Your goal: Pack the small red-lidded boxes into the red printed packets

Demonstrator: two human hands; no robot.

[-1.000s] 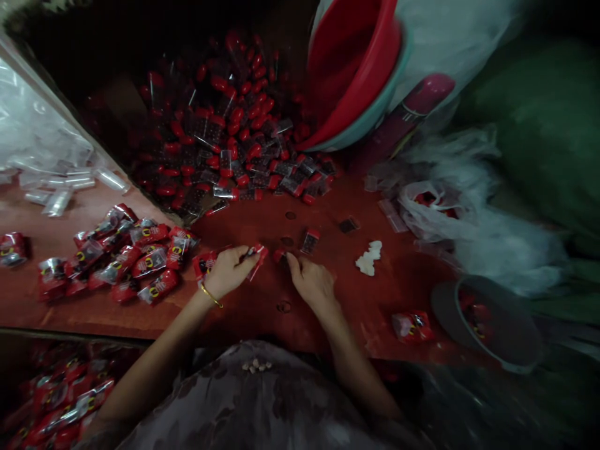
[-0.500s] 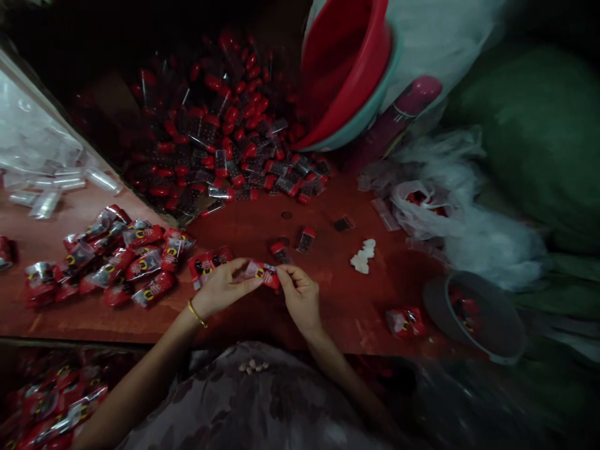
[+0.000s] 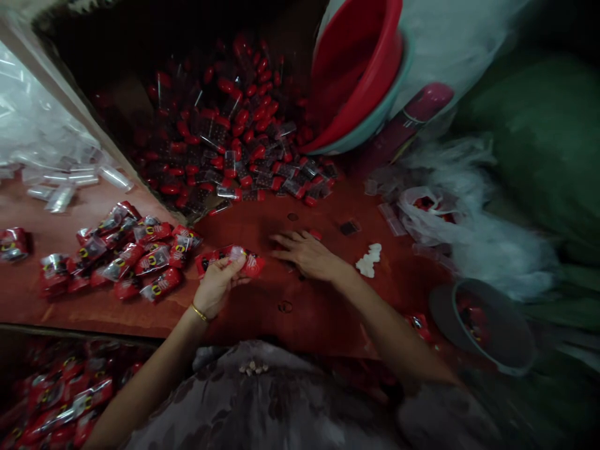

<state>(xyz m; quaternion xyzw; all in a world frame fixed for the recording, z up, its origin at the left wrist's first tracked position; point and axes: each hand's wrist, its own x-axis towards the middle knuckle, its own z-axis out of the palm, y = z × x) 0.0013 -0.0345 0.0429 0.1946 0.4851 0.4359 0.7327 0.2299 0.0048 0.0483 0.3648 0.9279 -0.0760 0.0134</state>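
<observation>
Gripping: left hand [image 3: 218, 284] had thumb and fingers clamped on a red packet [image 3: 253, 264], clear part by the thumb, printed red part pointing right.
Held packet spot: above the worktop [image 3: 328, 319], left of the right hand, back from the front edge.
Second packet: a flat red packet [image 3: 205, 262] lay just beside the left hand, partly covered by it.
Right hand: right hand [image 3: 309, 257] was palm down over mid-worktop, fingers stretched out and parted, tips blurred; a red bit showed behind the knuckles; couldn't tell if the fingertips touched anything.
Wrist: left one wore a gold bracelet [image 3: 199, 314].
Packet heap: red packets [image 3: 140, 250] were piled toward the worktop's left end; a lone packet [image 3: 14, 244] sat farther left.
Carton: cardboard box [image 3: 70, 100] stood at the back, small red-capped boxes [image 3: 257, 150] spilling from it onto the worktop.
Basins: red basin [image 3: 375, 94] leaned inside a pale blue basin [image 3: 363, 137], right of the carton.
Right end: white scrap [image 3: 369, 260] lay past the right hand; plastic bags [image 3: 492, 237] were heaped near the back right corner; grey tub [image 3: 440, 312] was at the front right corner, a packet near it half hidden by the forearm.
Below front edge, left: more packets [image 3: 70, 394] were heaped.
</observation>
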